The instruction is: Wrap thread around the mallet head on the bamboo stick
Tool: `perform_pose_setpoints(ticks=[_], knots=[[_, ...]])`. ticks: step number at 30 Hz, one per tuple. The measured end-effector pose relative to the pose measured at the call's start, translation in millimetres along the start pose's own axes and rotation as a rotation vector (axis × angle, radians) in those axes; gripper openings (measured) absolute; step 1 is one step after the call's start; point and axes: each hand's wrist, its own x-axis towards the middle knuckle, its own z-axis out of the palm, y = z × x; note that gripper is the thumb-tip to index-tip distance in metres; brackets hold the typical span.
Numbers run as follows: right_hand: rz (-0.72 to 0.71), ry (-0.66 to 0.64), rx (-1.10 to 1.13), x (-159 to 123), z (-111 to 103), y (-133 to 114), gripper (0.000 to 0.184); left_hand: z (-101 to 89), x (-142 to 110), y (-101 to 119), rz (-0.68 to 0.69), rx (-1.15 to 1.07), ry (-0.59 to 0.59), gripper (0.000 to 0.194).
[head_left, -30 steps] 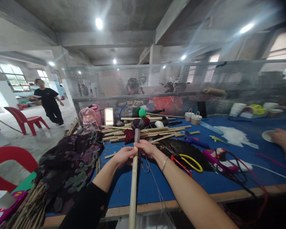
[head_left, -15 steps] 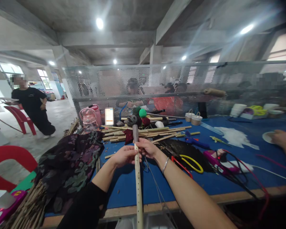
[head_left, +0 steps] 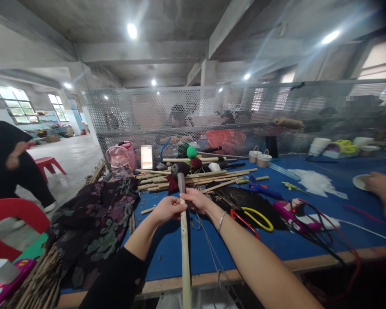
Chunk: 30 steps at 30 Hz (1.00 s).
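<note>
Blue tabletop (head_left: 167,253) bears cloth (head_left: 96,227) beside and sticks (head_left: 162,184) beyond the held pole (head_left: 185,262).

Left hand (head_left: 170,210) and right hand (head_left: 196,201) grip pale stick (head_left: 185,253) above near edge of blue table (head_left: 164,264) | patterned cloth (head_left: 94,223) covers left edge | pink bag (head_left: 118,162) at far-left corner

A craft workshop in a bare concrete hall: beamed ceiling (head_left: 167,17) overhead, windows (head_left: 16,103) at ten o'clock, perforated metal screen (head_left: 141,109) at twelve. The blue table (head_left: 167,257), at six, carries cut sticks (head_left: 157,180) and coloured balls (head_left: 191,151) near centre, with a yellow tool handle (head_left: 271,225) at four.
</note>
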Motion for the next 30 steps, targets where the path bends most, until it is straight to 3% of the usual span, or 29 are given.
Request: perform_pose_setpoints(ticks=[5,9,12,16,20,26,30], knots=[[-0.013,-0.108,0.089,-7,4,-7,0.036,-2.7,-10,12,-0.047,-0.188,-0.223,0.037],[0.011,-0.025,-0.046,-1,3,1,0.036,-2.1,-6,5,-0.135,-0.136,-0.110,0.037],[0.023,0.025,-0.094,6,0,10,0.038,0.8,0,-4,-0.091,0.028,0.004,0.039],[0.023,0.011,-0.053,6,-3,11,0.037,3.8,2,-4,-0.037,0.094,0.054,0.043],[0.043,-0.062,0.064,0,-3,3,0.036,3.3,-1,1,-0.045,-0.011,0.028,0.040],[-0.013,-0.066,0.149,-3,3,-4,0.038,3.9,-7,7,-0.039,-0.144,-0.149,0.033],[-0.035,0.049,0.085,3,4,1,0.037,8.3,-2,1,-0.050,-0.111,-0.048,0.030]])
